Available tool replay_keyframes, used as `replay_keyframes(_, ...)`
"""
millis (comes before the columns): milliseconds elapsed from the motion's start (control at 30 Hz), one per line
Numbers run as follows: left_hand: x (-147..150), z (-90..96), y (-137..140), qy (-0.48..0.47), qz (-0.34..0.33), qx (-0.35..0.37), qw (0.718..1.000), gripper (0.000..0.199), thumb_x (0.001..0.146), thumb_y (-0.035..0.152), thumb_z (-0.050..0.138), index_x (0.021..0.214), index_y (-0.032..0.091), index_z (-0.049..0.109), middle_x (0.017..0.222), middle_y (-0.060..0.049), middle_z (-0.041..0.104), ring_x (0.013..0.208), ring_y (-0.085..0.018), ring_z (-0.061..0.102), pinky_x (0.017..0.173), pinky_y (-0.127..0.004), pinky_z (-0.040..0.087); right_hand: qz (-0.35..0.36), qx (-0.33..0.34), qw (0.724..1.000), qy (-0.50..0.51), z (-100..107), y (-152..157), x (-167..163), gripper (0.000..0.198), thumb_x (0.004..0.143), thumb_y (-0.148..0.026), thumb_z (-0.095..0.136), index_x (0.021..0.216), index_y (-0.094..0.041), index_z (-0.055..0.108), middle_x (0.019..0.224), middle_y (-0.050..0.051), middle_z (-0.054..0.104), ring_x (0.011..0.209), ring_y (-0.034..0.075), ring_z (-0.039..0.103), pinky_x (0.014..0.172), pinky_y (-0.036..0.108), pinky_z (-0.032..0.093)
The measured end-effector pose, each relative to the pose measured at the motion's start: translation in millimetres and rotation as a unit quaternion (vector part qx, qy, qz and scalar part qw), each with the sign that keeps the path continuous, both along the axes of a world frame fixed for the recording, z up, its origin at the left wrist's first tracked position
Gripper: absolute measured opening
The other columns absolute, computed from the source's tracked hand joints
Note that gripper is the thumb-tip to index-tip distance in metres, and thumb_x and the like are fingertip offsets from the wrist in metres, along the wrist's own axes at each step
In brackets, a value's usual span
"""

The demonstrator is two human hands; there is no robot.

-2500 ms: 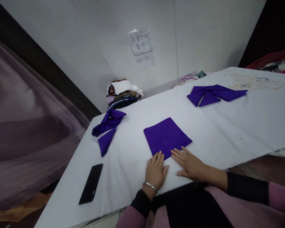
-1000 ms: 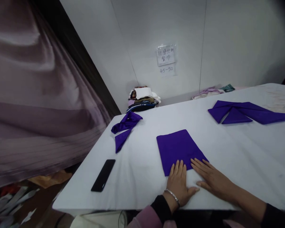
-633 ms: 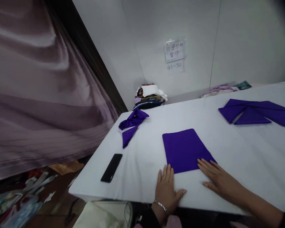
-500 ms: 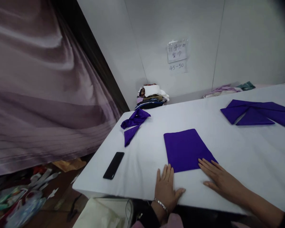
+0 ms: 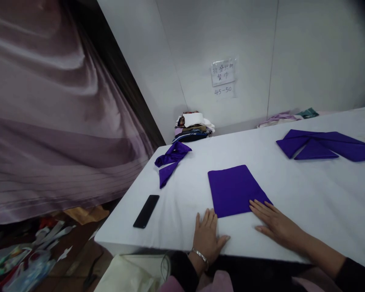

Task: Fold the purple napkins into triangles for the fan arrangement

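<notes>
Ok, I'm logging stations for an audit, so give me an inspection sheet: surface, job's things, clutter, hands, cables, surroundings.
Surface: white cover, creased.
Job's things: flat cloth, folded left cloth, folded right cloth, all purple.
Clutter: phone on cover, fabric stack by far edge, bags on floor.
Hands: left hand flat at flat cloth's near left corner; right hand at its near right corner.
Cables: dark strip on floor, perhaps a cord; unclear.
Surroundings: curtain left, wall sign ahead.

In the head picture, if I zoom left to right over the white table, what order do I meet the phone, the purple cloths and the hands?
Black phone → twisted purple cloth → left hand → flat purple cloth → right hand → wide folded purple cloth.
</notes>
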State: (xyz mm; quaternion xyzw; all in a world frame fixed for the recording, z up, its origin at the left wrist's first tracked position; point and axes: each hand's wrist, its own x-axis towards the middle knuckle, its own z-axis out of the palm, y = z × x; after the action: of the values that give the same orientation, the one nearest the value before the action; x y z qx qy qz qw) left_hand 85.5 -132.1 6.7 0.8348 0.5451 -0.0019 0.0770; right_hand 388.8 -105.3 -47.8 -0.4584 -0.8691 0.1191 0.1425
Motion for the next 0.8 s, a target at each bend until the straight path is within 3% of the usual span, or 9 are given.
replay_keyframes(133, 3.8, 8.2, 14.0, -0.018, -0.015, 0.047, 0.999, 0.074, 0.088, 0.062, 0.032, 0.143, 0.014, 0.030, 0.153, -0.009, 0.020, 0.141, -0.026, 0.013, 0.115, -0.053, 0.013, 0.003, -0.004, 1.000, 0.003, -0.1, 0.1, -0.1, 0.062, 0.090, -0.054, 0.039, 0.145, -0.027, 0.025, 0.150, 0.005, 0.025, 0.136, 0.028, 0.023, 0.109, 0.054, 0.024)
replay_keyframes(267, 15.9, 5.0, 30.3, -0.031, -0.050, 0.049, 0.997, 0.076, 0.087, 0.064, 0.032, 0.144, 0.013, 0.028, 0.152, -0.011, 0.021, 0.141, -0.025, 0.013, 0.115, -0.050, 0.014, 0.006, -0.039, 0.999, 0.003, 6.3, 0.1, 3.0, 0.063, 0.089, -0.056, 0.039, 0.144, -0.028, 0.026, 0.149, 0.005, 0.026, 0.136, 0.029, 0.023, 0.110, 0.054, 0.022)
replay_keyframes(433, 21.5, -9.0, 37.4, -0.037, -0.048, 0.003, 0.998, 0.084, 0.085, 0.069, 0.026, 0.144, 0.009, 0.025, 0.152, -0.014, 0.021, 0.141, -0.026, 0.010, 0.115, -0.049, 0.014, 0.009, -0.078, 0.997, 0.011, 42.0, 8.9, -2.7, 0.066, 0.090, -0.057, 0.037, 0.146, -0.029, 0.018, 0.152, 0.004, 0.018, 0.138, 0.028, 0.016, 0.112, 0.053, 0.017)
replay_keyframes(533, 20.8, -11.4, 36.1, -0.046, -0.048, -0.002, 0.998, 0.084, 0.085, 0.068, 0.027, 0.145, 0.009, 0.023, 0.153, -0.013, 0.017, 0.142, -0.026, 0.007, 0.115, -0.049, 0.013, 0.047, -0.076, 0.996, 0.014, 69.9, 23.9, -30.0, 0.065, 0.091, -0.056, 0.036, 0.147, -0.028, 0.017, 0.153, 0.004, 0.016, 0.139, 0.027, 0.013, 0.113, 0.053, 0.010)
replay_keyframes(633, 21.7, -9.2, 34.7, -0.065, -0.045, -0.004, 0.997, 0.083, 0.085, 0.067, 0.029, 0.146, 0.011, 0.021, 0.153, -0.012, 0.019, 0.142, -0.026, 0.007, 0.115, -0.051, 0.012, 0.114, -0.089, 0.989, 0.015, 84.5, 43.9, -73.6, 0.066, 0.091, -0.057, 0.035, 0.146, -0.024, 0.022, 0.152, 0.007, 0.022, 0.139, 0.026, 0.015, 0.113, 0.051, 0.010)
replay_keyframes(800, 24.5, -6.0, 32.8, -0.091, -0.037, -0.001, 0.995, 0.080, 0.084, 0.068, 0.035, 0.145, 0.017, 0.025, 0.151, -0.010, 0.027, 0.141, -0.027, 0.010, 0.115, -0.052, 0.012, 0.159, -0.112, 0.981, 0.002, 69.7, 81.6, -129.2, 0.071, 0.091, -0.058, 0.033, 0.146, -0.014, 0.026, 0.150, 0.013, 0.025, 0.139, 0.026, 0.016, 0.113, 0.048, 0.010)
